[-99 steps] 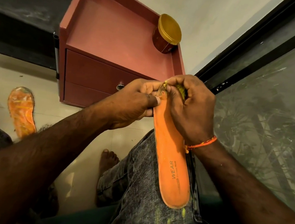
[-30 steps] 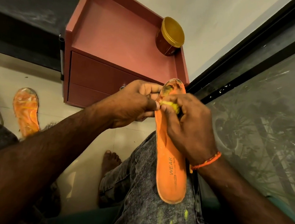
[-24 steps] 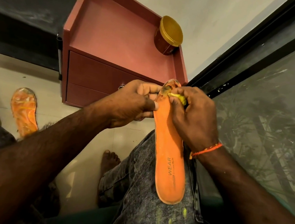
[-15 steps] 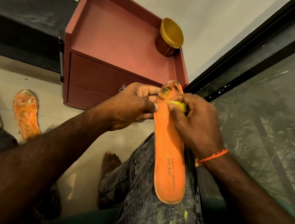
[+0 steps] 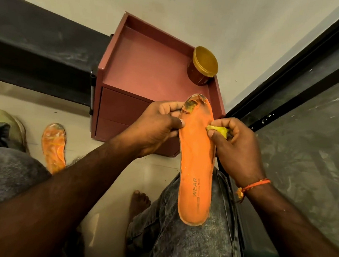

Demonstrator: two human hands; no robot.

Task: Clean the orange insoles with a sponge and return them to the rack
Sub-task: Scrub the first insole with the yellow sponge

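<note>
scrubbing the toe end of a floppy insole

the orange insole [image 5: 197, 161] looks light and bendy, so pinching its rim near the worn toe seems wisest. it stands heel-down on the knee [image 5: 191, 239]. the left hand [image 5: 154, 129] pinches the insole's left edge. the right hand [image 5: 236, 146] curls round a small yellow sponge [image 5: 218, 130] touching the insole's right edge.

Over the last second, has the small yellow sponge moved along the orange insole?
Yes. The small yellow sponge slid from the orange insole's middle to its right edge.
</note>
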